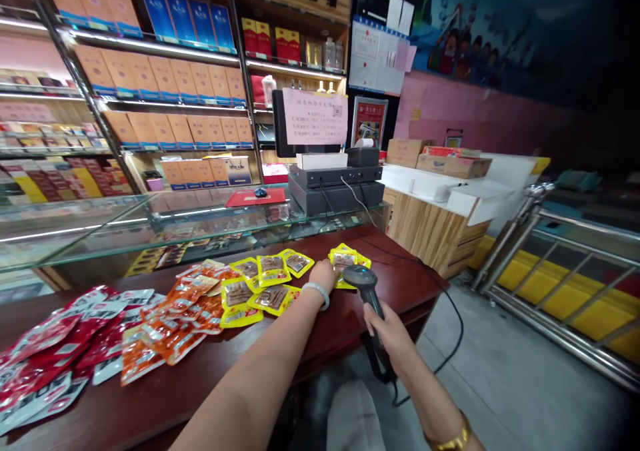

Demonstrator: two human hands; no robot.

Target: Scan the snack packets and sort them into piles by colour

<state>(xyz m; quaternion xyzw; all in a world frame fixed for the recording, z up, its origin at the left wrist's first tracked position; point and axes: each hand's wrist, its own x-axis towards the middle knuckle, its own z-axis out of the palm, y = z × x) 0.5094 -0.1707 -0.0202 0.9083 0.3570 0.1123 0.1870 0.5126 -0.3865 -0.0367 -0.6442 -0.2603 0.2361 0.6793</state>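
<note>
My right hand (389,331) is wrapped round the handle of a dark barcode scanner (367,286), whose head points down at a yellow snack packet (345,260) on the dark red counter (210,371). My left hand (324,274), with a pale bangle on the wrist, reaches to that same packet; its fingers are hidden behind the hand and the scanner head. Several more yellow packets (265,281) lie just left of it.
Orange packets (175,324) and red-and-white packets (55,351) spread over the counter's left. A glass display case (150,224) stands behind, with a register and monitor (333,184). Shelves of cartons (165,71) fill the back wall. A metal railing (550,284) is at the right.
</note>
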